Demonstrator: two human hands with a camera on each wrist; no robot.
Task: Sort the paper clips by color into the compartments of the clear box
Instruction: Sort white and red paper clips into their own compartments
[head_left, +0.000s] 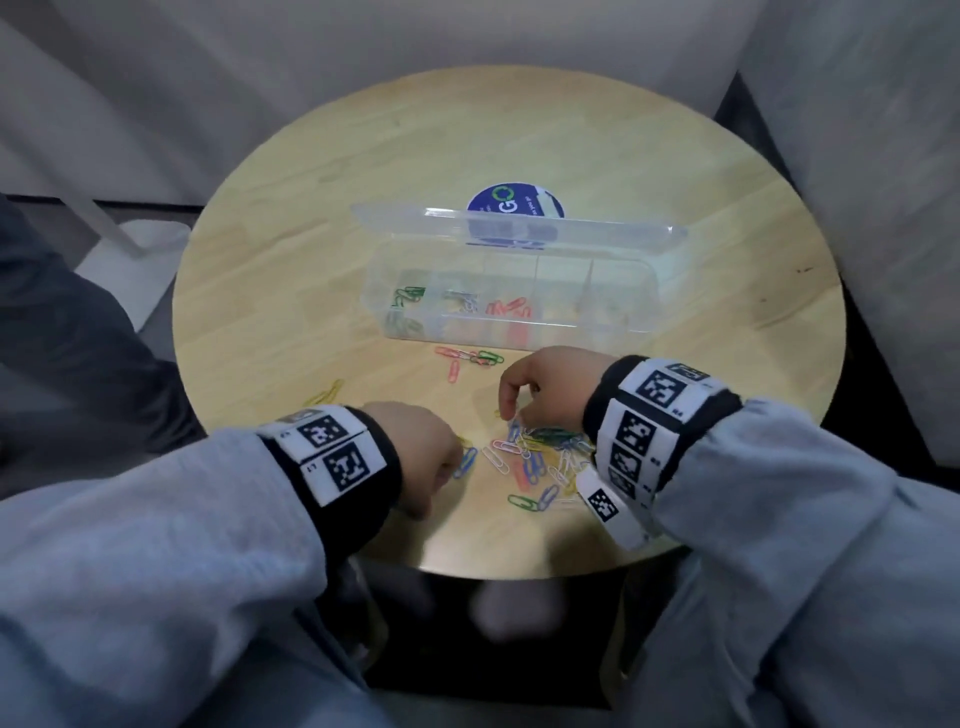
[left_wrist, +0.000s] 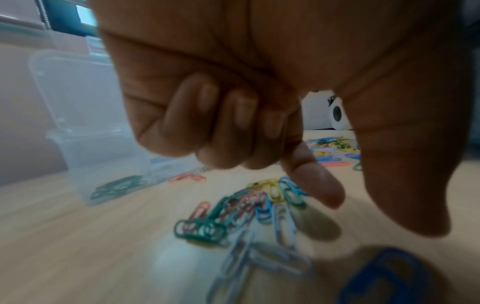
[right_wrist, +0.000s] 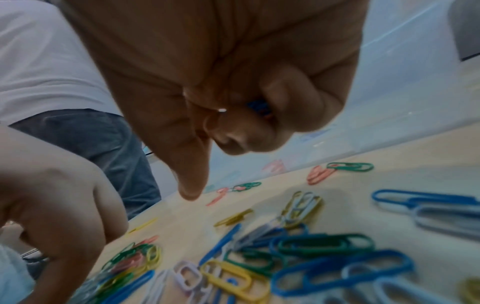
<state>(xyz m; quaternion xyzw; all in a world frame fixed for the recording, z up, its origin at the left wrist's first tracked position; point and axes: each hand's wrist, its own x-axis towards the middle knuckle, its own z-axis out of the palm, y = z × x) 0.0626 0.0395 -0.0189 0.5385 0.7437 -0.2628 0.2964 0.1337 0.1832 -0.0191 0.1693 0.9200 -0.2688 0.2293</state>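
A clear box (head_left: 519, 332) with its lid open stands mid-table; green, white and red clips lie in its left compartments. A mixed pile of paper clips (head_left: 540, 462) lies at the near edge between my hands. My left hand (head_left: 452, 467) hovers at the pile's left side by a blue clip (head_left: 465, 462). In the left wrist view three fingers of the left hand (left_wrist: 384, 214) are curled in, while index finger and thumb point down, apart, with nothing between them. My right hand (head_left: 519, 400) hangs over the pile's far side. Its curled fingers (right_wrist: 246, 142) grip a blue clip (right_wrist: 257, 106).
Red and green clips (head_left: 467, 358) lie loose in front of the box, and yellow ones (head_left: 324, 395) lie further left. A blue round sticker (head_left: 514, 200) shows behind the lid. The table's near rim (head_left: 519, 571) is close. A person in jeans (right_wrist: 103, 144) sits at the left.
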